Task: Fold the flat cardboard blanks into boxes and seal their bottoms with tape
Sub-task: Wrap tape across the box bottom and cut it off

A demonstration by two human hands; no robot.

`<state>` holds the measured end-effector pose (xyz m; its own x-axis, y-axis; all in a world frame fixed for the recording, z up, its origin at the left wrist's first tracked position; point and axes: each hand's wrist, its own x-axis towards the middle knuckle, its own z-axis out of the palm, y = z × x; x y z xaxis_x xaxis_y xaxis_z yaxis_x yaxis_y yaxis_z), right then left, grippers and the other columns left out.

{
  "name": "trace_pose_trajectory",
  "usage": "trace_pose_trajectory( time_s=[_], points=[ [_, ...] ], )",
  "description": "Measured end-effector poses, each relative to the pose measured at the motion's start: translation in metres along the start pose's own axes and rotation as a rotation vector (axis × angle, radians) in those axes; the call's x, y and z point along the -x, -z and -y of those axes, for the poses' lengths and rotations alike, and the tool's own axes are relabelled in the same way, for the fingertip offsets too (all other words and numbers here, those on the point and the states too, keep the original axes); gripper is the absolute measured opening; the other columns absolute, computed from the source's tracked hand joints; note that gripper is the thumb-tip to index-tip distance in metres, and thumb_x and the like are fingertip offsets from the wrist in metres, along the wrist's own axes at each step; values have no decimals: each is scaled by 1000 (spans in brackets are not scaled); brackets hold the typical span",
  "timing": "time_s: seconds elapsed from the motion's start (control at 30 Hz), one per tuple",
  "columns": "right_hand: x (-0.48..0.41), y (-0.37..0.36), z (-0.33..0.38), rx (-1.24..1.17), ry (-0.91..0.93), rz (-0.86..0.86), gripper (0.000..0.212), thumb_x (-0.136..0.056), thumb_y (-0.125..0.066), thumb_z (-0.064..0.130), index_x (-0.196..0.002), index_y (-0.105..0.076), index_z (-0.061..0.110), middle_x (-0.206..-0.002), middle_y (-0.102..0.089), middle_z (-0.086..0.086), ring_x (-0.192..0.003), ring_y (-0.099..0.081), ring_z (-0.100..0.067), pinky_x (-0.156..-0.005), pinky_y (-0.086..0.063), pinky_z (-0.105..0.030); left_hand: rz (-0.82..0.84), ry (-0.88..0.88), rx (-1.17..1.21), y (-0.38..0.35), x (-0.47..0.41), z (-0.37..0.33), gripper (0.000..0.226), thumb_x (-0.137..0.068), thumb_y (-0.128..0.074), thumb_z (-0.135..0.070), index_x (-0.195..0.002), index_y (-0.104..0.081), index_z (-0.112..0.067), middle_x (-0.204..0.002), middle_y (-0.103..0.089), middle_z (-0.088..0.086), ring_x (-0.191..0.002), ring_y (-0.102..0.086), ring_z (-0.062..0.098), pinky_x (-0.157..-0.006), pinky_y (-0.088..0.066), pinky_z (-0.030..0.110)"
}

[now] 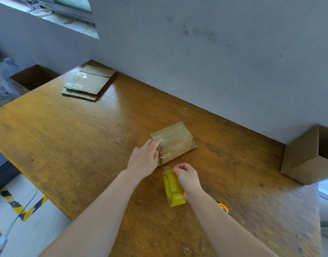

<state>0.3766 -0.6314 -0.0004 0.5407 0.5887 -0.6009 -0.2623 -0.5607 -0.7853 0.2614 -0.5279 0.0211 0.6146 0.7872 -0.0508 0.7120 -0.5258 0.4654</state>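
Head view, single camera, looking down over both forearms. Left hand (143, 160) lies flat against the folded box (175, 140), fingers straight and close together; the fingertips press on the near top corner, where clear tape wraps over the edge and down the end face. The box stands directly beyond this hand on the wooden table (85, 136), with a taped seam running along its upper face and a cardboard flap showing at its far lower edge. Right hand (187, 178) is positioned just beside the left hand, on its right and slightly nearer the person. Its fingers are curled over the yellow tape roll (173, 188), which stands on edge on the table under the palm. A short loose end of tape (166, 167) projects from the roll at the fingertips, between the roll and the box; whether it is joined to the box cannot be told. A yellow object (223, 207) is partly hidden behind the right forearm. The stack of flat blanks (89, 83) lies well beyond and left of the left hand, near the grey wall (215, 62). One open carton (306, 160) stands far right of the right hand; a second carton (32, 76) stands beyond the table's far left edge.
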Motion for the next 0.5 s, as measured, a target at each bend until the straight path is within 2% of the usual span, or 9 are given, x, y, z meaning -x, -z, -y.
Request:
trace_pose_trajectory(
  time_s=[0.07, 0.17, 0.23, 0.3, 0.37, 0.43, 0.5],
  points=[
    [0, 4, 2, 5, 11, 7, 4, -84, -68, 16, -86, -64, 16, -88, -64, -7, -78, -55, -21, -65, -48, -33, 6, 0, -160, -2, -8, -3, 53, -101, -44, -38, -150, -30, -27, -140, -42, -3, -116, -56, 20, -99, -36, 41],
    [-1, 11, 5, 21, 34, 19, 4, -83, -69, 16, -85, -65, 17, -88, -65, -7, -78, -57, -21, -68, -50, -35, -73, -35, -351, -7, -18, -11, 51, -94, -53, -48, -140, -47, -27, -131, -47, 0, -116, -52, 20, -97, -38, 38],
    [-2, 14, 5, 24, 42, 27, 5, -82, -69, 16, -85, -66, 18, -89, -66, -7, -78, -57, -21, -68, -50, -36, -135, -60, -391, -15, -18, -15, 44, -90, -61, -44, -129, -54, -24, -129, -50, 1, -122, -47, 22, -98, -37, 38],
    [-2, 17, 4, 27, 37, 31, 6, -80, -71, 17, -85, -66, 19, -92, -68, -9, -80, -58, -22, -71, -52, -38, -126, -74, -396, -28, -17, -15, 41, -89, -65, -29, -125, -51, -17, -142, -46, 6, -139, -35, 26, -108, -33, 41],
    [-3, 20, 3, 25, 28, 39, 7, -80, -71, 17, -85, -67, 19, -95, -69, -10, -82, -60, -23, -75, -54, -40, -103, -59, -342, -37, -18, -14, 41, -90, -63, -17, -127, -47, -12, -152, -36, 9, -147, -23, 28, -114, -31, 42],
    [-4, 23, 2, 26, 24, 53, 7, -80, -71, 17, -85, -67, 20, -96, -69, -9, -85, -61, -25, -77, -55, -41, -114, -48, -301, -38, -20, -10, 44, -89, -66, -16, -127, -45, -11, -153, -34, 9, -148, -20, 27, -113, -33, 40],
    [-6, 27, -1, 35, 13, 55, 7, -79, -72, 19, -84, -67, 22, -97, -69, -9, -92, -64, -29, -79, -56, -42, -96, -40, -296, -39, -21, -8, 58, -81, -76, -20, -128, -43, -12, -152, -34, 8, -147, -22, 26, -112, -34, 39]
  ],
)
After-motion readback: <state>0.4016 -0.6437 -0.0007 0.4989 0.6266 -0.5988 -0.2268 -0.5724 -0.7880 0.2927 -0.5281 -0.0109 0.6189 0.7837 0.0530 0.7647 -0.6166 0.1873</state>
